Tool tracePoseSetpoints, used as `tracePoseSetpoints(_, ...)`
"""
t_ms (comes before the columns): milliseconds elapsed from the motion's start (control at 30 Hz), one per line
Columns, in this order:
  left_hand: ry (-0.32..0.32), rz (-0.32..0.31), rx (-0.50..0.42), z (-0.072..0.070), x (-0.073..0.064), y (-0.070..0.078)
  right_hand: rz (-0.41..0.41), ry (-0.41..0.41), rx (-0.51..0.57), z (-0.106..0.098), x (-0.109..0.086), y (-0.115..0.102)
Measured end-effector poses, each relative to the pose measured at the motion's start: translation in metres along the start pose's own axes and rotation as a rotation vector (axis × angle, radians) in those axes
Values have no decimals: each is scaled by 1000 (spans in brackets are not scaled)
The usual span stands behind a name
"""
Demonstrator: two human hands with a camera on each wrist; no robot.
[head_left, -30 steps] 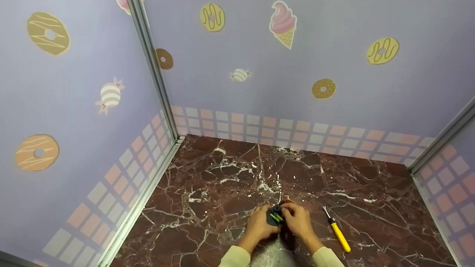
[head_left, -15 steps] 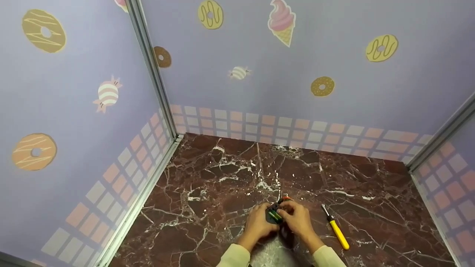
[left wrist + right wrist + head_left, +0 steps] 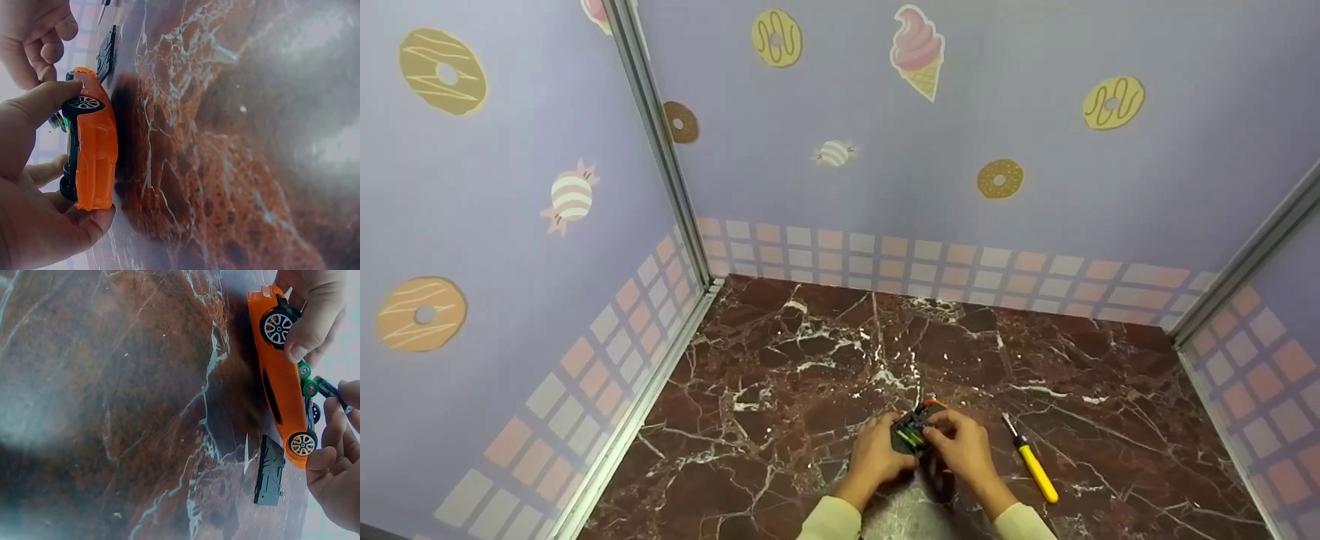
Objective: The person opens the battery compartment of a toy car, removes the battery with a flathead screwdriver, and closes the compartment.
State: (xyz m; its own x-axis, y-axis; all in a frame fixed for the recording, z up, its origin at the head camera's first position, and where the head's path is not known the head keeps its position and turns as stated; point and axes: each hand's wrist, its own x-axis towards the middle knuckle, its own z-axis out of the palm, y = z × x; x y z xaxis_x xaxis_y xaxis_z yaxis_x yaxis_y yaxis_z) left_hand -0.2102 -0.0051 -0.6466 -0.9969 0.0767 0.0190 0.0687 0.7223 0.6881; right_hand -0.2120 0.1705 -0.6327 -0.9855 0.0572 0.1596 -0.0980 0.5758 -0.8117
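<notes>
An orange toy car [image 3: 281,371] lies wheels up on the dark marbled tabletop, its black underside facing me. My left hand [image 3: 876,454] grips the car at one end, thumb beside a wheel [image 3: 83,103]. Green batteries [image 3: 309,387] sit in the opening in its underside. Over that opening, my right hand [image 3: 964,448] pinches another battery [image 3: 326,389] by one end; it stands tilted, its other end beside the seated batteries. In the head view, my fingers partly hide the car.
A black rectangular cover [image 3: 269,471] lies on the tabletop close to the car. To the right of my right hand is a screwdriver [image 3: 1035,469] with a yellow handle. Patterned walls [image 3: 840,187] enclose the tabletop at the back and sides.
The head view has shifted slightly. My left hand keeps its grip on the car, while the right fingers make only small movements over the battery opening.
</notes>
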Motion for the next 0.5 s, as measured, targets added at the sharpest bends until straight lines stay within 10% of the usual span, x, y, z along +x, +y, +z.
tracePoseSetpoints(500, 19, -2, -18, 4, -1, -2, 73, 60, -32, -20, -9, 16)
